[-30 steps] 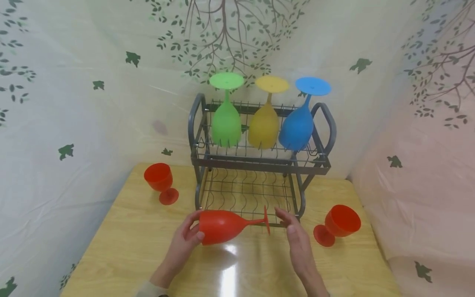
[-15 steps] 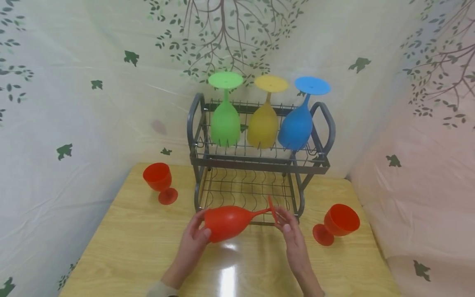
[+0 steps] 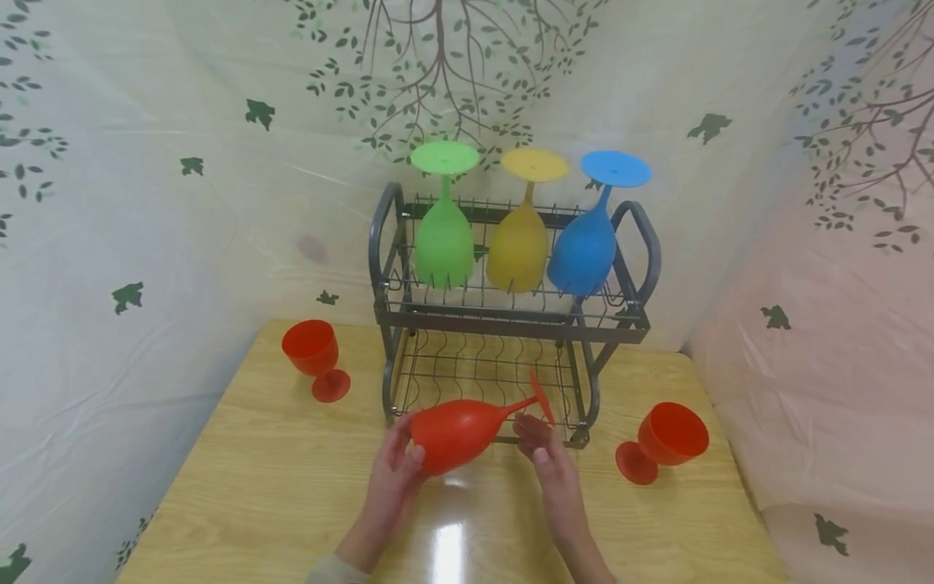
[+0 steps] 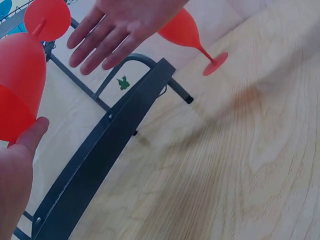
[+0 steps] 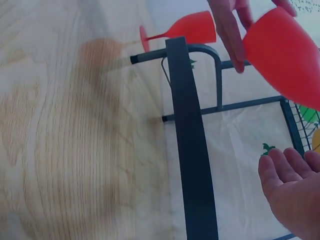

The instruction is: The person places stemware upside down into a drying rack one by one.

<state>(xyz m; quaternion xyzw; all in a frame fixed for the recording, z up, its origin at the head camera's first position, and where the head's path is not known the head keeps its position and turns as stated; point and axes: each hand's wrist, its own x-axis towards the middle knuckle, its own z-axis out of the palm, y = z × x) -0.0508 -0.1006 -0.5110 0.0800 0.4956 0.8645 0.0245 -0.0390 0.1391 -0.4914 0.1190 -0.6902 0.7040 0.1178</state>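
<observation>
A red plastic wine glass (image 3: 458, 436) lies tilted in the air, its foot pointing right and slightly up. My left hand (image 3: 394, 478) grips the bowl near the rim, with the thumb showing against the wall of the red wine glass (image 4: 22, 65) in the left wrist view. My right hand (image 3: 550, 470) is close under the stem and foot, palm turned toward the glass. In the right wrist view the fingers of that right hand (image 5: 292, 187) are relaxed and hold nothing, with a gap between them and the bowl.
A black two-tier dish rack (image 3: 511, 324) stands behind the hands. Its upper tier carries upside-down green (image 3: 444, 247), yellow (image 3: 518, 251) and blue (image 3: 584, 251) glasses. Upright red glasses stand at the left (image 3: 311, 349) and right (image 3: 673, 434) on the wooden table (image 3: 241, 487).
The left hand has brought the red glass rightward and tipped its foot higher. My right hand came to the foot, then slid left beneath it toward the stem.
</observation>
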